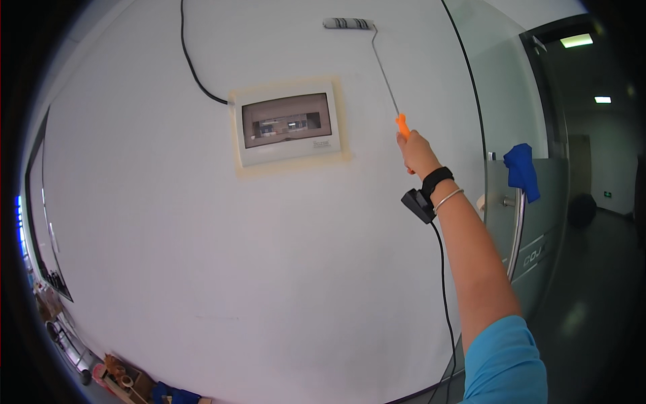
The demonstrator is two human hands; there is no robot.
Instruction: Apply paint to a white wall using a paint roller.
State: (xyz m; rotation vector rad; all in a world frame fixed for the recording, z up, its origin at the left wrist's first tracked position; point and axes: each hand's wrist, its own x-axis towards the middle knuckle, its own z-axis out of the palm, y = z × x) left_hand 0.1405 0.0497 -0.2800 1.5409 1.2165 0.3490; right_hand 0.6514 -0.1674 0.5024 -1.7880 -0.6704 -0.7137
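My right hand is raised and wrapped round the orange handle of a paint roller. The roller's long thin metal rod runs up and left to a white sleeve with dark stripes, which lies level against the upper white wall. Below and left of the sleeve, an electrical panel box with a tinted window is set on the wall. Tan masking tape borders the box. A black strap with a small black device is on my right wrist, its cable hanging down. My left hand is out of view.
A black cable runs down the wall into the box's upper left. At the right stands a glass door with a metal handle, a blue cloth hung over it. Cardboard boxes and other items lie at the lower left.
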